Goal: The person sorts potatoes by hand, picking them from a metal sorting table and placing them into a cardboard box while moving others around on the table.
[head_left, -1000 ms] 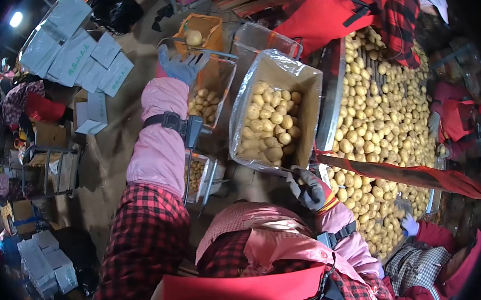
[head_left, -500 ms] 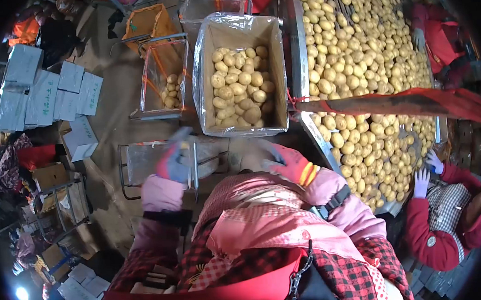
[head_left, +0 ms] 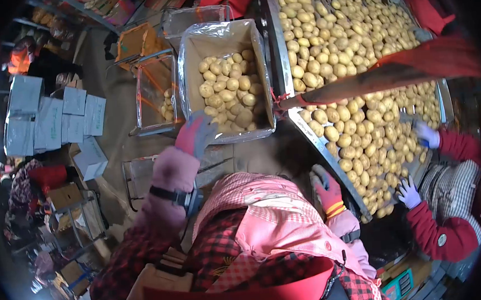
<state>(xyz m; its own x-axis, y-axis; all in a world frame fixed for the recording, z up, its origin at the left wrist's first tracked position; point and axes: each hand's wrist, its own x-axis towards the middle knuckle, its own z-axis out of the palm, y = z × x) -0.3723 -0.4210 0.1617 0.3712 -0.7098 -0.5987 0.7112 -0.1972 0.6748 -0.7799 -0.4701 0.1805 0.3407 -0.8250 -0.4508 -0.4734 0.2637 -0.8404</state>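
Ahead stands a cardboard box (head_left: 189, 61) lined with clear plastic and partly filled with potatoes (head_left: 227, 84). My left hand (head_left: 196, 133), in a red and grey glove, is at the box's near left corner, its fingers extended over the edge; whether it touches the plastic is unclear. My right hand (head_left: 325, 186), gloved alike, hangs beside the metal edge (head_left: 330, 157) of the sorting table, fingers extended and holding nothing visible. Many loose potatoes (head_left: 361, 125) cover that table to the right.
A red cloth-wrapped bar (head_left: 353, 86) crosses the table. At the right, a co-worker's gloved hands (head_left: 408, 193) touch the potatoes. Left of the box is a metal-framed crate (head_left: 156, 94) with a few potatoes. Grey cartons (head_left: 49, 123) are stacked far left. An empty frame stand (head_left: 142, 176) is near.
My left hand has moved up and right to the box corner. My right hand has moved right and down, toward the table edge. The view has shifted, and the co-worker's hands are farther apart.
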